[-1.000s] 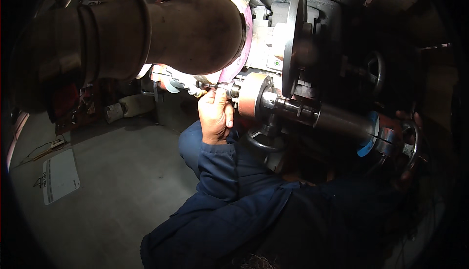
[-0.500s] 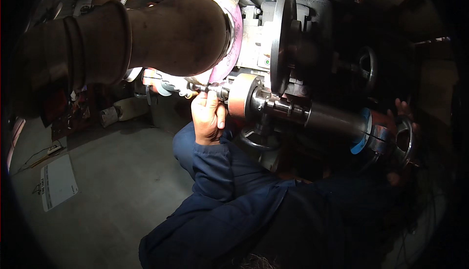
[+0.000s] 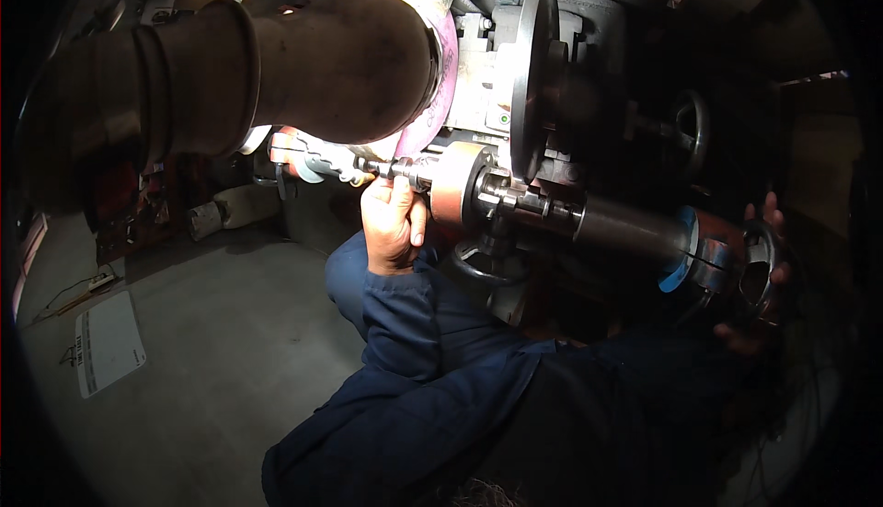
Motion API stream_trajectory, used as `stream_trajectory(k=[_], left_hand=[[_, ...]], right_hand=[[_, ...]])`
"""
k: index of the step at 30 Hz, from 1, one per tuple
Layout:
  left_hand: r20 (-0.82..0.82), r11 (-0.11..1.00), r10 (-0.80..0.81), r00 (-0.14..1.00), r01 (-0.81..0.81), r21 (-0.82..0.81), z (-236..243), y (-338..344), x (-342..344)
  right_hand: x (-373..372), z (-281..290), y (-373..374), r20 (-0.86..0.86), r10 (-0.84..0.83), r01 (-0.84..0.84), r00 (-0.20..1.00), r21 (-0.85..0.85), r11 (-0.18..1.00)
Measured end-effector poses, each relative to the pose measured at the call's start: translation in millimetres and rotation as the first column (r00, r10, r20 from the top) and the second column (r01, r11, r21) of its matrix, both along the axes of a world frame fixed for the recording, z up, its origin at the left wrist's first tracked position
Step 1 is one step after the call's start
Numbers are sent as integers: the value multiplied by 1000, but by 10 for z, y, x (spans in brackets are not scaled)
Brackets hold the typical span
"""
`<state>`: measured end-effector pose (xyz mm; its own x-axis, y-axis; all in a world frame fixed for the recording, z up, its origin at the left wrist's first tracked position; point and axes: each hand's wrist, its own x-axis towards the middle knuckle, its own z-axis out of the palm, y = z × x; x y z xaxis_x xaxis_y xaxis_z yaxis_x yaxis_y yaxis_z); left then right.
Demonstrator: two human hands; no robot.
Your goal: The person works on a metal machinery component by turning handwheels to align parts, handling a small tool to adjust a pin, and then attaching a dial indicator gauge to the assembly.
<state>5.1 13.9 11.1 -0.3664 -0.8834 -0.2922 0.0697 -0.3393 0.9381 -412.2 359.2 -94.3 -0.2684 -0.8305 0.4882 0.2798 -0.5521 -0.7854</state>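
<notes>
My left hand (image 3: 394,224) is closed around a thin metal shaft (image 3: 391,168) that sticks out to the left of a copper-coloured cylinder (image 3: 455,183) on the machine. Just above it sits a pink grinding wheel (image 3: 440,38). At the far right, my right hand (image 3: 765,272) wraps around a small metal handwheel (image 3: 747,263) at the end of a dark steel spindle (image 3: 625,226) with a blue collar (image 3: 681,268). Both arms are in dark blue sleeves.
A large dark duct (image 3: 276,74) crosses the upper left, close over the left hand. A steel disc (image 3: 532,74) stands on edge behind the cylinder. A second handwheel (image 3: 690,130) is at the back right. A white sheet (image 3: 108,341) lies on the grey floor.
The view has drifted a little to the right. Both hands keep their hold on the shaft and the handwheel.
</notes>
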Motion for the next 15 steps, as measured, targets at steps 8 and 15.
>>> stream_trajectory(k=[8, 15], left_hand=[[-25, 997, -45, 999, 44, -57, -66, -12, 106], [-10, 998, 28, 1000, -29, -54, -59, 7, 67]], right_hand=[[-38, 76, 160, 220, 97, -157, 971, 275, 948], [58, -142, 107, 208, -65, 19, 976, 220, 975]])
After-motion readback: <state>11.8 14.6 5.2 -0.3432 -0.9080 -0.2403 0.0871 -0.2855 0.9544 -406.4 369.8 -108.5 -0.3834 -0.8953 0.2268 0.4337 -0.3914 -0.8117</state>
